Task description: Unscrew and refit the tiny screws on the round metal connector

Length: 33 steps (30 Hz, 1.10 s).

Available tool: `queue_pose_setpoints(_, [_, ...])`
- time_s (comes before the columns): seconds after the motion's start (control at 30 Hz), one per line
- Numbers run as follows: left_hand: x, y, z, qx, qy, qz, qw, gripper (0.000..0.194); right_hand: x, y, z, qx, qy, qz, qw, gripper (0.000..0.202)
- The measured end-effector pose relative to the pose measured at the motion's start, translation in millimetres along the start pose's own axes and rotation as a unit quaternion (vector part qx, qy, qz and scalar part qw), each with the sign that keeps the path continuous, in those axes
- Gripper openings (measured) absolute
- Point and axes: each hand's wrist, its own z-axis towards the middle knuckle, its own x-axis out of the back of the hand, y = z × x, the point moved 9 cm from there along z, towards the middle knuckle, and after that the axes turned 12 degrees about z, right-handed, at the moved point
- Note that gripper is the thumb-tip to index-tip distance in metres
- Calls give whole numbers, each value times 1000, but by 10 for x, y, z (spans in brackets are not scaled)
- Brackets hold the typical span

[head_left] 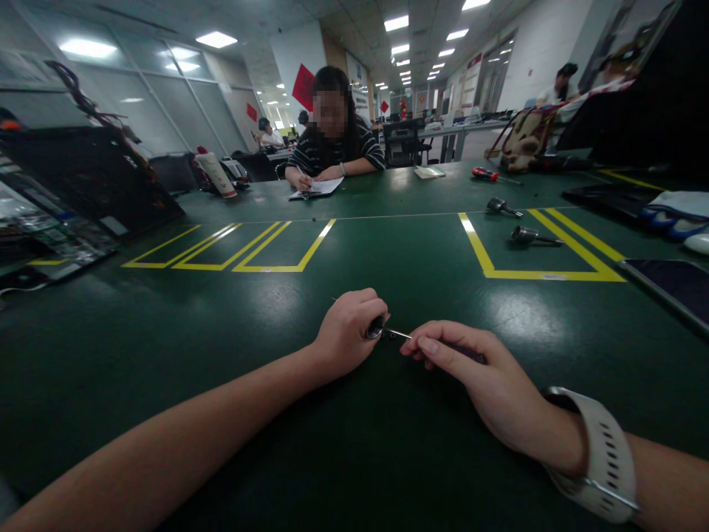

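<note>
My left hand (350, 329) is wrapped round a dark metal cylindrical part (375, 327), whose round open end faces right. Most of this part is hidden in the fist, though a thin tip shows past the far side. Between thumb and fingers, my right hand (462, 355) pinches a slim screwdriver (399, 334). Its thin shaft points left, with the end at the part's opening; how deep it reaches I cannot tell. A bit of its dark handle shows under the palm. Close by the shaft lies a tiny dark round piece (393, 336).
Two similar metal parts, one farther back (501, 207) and one nearer (532, 236), lie by the yellow tape on the right (554, 276). Behind them is a red-handled screwdriver (485, 174). A person (335, 148) writes across the green table (249, 332). A dark flat device (673, 284) lies at right.
</note>
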Motion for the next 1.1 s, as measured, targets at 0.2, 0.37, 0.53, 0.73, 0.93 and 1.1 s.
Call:
queue_pose_setpoints(0.2, [70, -7, -3, -2, 32, -65, 997, 17, -13, 11, 19, -19, 6, 93, 995, 17])
queue_pose_setpoints(0.37, [95, -2, 0, -12, 50, -111, 992, 20, -29, 26, 19, -37, 4, 141, 989, 17])
queue_pose_setpoints(0.53, [35, -19, 4, 2, 25, -37, 999, 15, 12, -27, -6, -3, 19, 87, 996, 18])
queue_pose_setpoints(0.73, [-40, 18, -6, -7, -24, 54, 998, 14, -6, -14, -11, -9, 4, -34, 999, 20])
queue_pose_setpoints(0.93, [75, 3, -9, -4, 27, -42, 999, 17, -20, -7, 18, -23, 4, 84, 996, 18])
queue_pose_setpoints(1.1, [75, -3, -4, -9, 31, -98, 995, 19, -32, 11, 20, -39, 11, 140, 989, 17])
